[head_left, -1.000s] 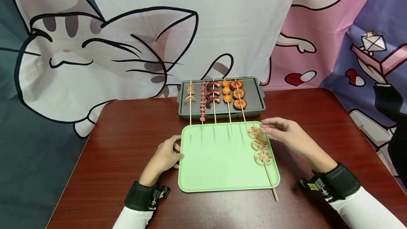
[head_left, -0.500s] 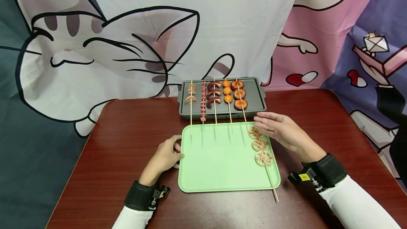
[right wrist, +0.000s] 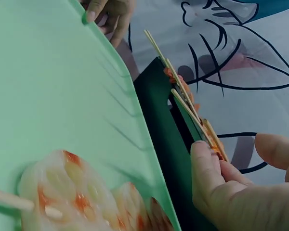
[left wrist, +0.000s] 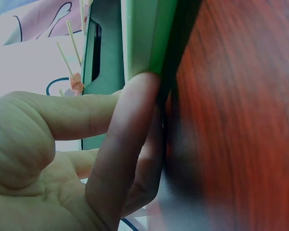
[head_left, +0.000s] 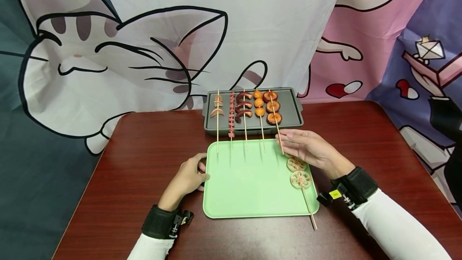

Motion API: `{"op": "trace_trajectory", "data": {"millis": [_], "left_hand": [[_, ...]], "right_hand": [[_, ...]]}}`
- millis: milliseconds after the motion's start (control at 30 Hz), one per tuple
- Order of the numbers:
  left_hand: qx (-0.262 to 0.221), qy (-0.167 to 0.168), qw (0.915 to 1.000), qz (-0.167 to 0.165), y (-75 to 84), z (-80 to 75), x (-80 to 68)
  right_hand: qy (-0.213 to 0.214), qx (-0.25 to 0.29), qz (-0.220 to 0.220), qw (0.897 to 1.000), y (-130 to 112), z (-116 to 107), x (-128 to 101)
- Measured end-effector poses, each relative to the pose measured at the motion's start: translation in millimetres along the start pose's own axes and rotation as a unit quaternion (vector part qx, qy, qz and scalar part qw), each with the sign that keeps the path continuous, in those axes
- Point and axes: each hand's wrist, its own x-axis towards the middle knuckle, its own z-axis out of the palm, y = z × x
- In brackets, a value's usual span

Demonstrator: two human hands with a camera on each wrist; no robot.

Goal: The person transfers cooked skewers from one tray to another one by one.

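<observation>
My left hand [head_left: 187,175] grips the left edge of a light green tray [head_left: 252,187], which the left wrist view shows close up between its digits. A lotus root skewer [head_left: 300,179] lies along the tray's right side, its top slice hidden by my right hand [head_left: 308,149]. That hand is at the bare stick of the mushroom skewer [head_left: 273,107], fingers behind the stick in the head view. In the right wrist view the thumb [right wrist: 277,149] stands apart from the fingers [right wrist: 207,168]. The mushroom skewer rests on a dark grey grill pan [head_left: 294,109].
Also on the pan are skewers of orange balls [head_left: 259,102], dark red curved pieces [head_left: 243,106], pink bits [head_left: 231,117] and tan crescents [head_left: 217,112]. Their sticks overhang the tray's far edge. Cartoon-printed cloth [head_left: 281,19] hangs behind the brown table [head_left: 137,163].
My right hand has moved left from the tray's upper right corner to the mushroom skewer's stick, now covering the top lotus slice. The left hand keeps its grip on the tray.
</observation>
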Motion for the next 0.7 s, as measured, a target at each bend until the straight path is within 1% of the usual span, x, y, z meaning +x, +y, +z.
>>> {"op": "trace_trajectory", "data": {"millis": [133, 367, 533, 700], "left_hand": [[-0.001, -0.001, 1.0000, 0.001, 0.4, -0.3, -0.5], [-0.002, 0.001, 1.0000, -0.002, 0.1, -1.0, -1.3], [-0.002, 0.000, 1.0000, 0.000, -0.8, -0.4, -0.7], [-0.002, -0.001, 1.0000, -0.002, -0.9, 0.1, 0.0]], "right_hand": [[-0.007, 0.010, 0.002, 1.000, 2.3, 2.2, 3.6], [0.011, -0.009, 0.000, 1.000, 4.1, 5.7, 10.5], [0.017, -0.009, -0.003, 1.000, 5.7, 4.3, 14.8], [0.028, -0.035, -0.009, 0.999, 7.6, 1.8, 18.3]]}}
